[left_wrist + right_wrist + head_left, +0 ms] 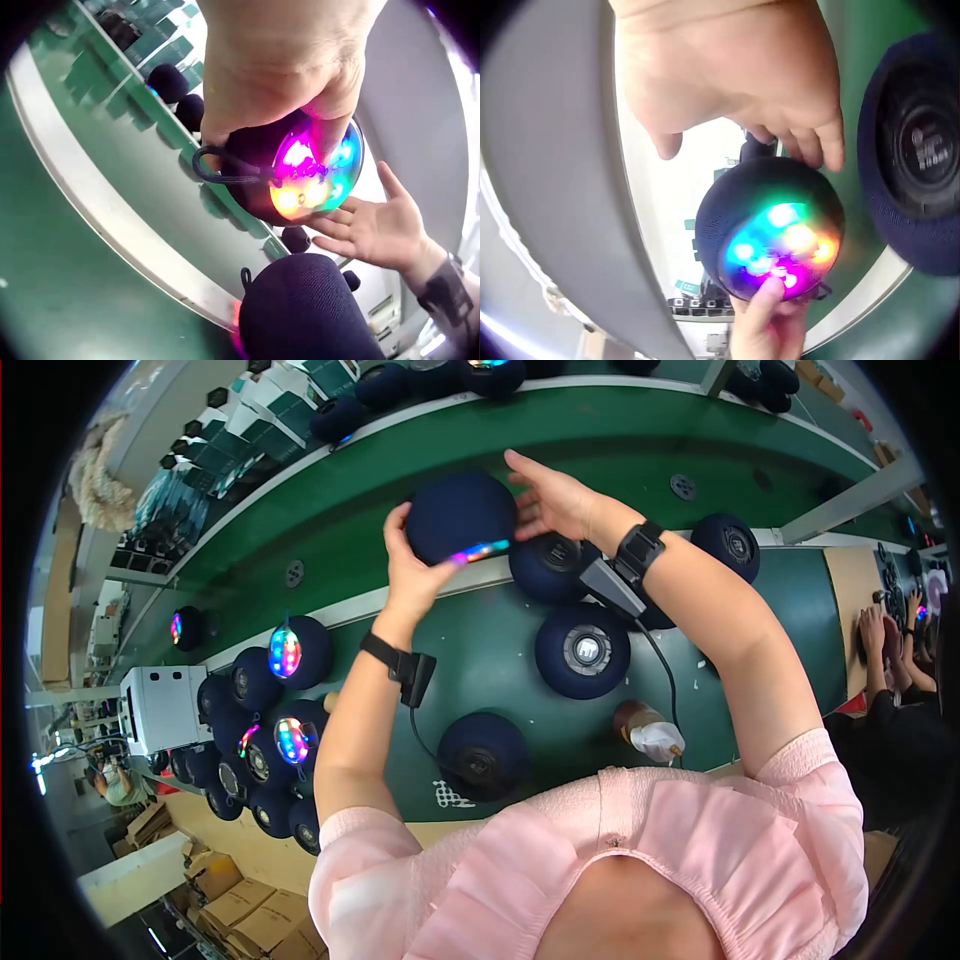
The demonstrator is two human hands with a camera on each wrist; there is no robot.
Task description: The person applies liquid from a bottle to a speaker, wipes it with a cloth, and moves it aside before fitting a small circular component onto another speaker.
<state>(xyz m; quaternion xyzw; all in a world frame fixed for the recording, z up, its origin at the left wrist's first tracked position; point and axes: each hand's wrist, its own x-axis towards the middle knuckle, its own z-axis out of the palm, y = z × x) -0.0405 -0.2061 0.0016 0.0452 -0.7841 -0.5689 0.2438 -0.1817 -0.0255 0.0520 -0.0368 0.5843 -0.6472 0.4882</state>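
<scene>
A round navy fabric speaker (pixel 460 515) is held up over the back edge of the bench by my left hand (pixel 412 575). The thumb lies on its lit face (pixel 780 244), which glows in several colours, while the fingers go round the far side. A dark cord loop (pixel 225 178) sticks out from the speaker in the left wrist view. My right hand (pixel 560 505) is beside the speaker's right side, palm towards it, fingers spread and loosely straight. Below that hand, another navy speaker (pixel 550 565) stands on the bench.
More speakers (pixel 583 650) stand on the green bench (pixel 480 630), with a cluster of them, some lit (pixel 293 740), at the left near a white box (pixel 165 710). A bottle (pixel 650 732) lies near the front edge. Behind runs a green conveyor belt (pixel 350 550); another person's hands (pixel 873 630) show at far right.
</scene>
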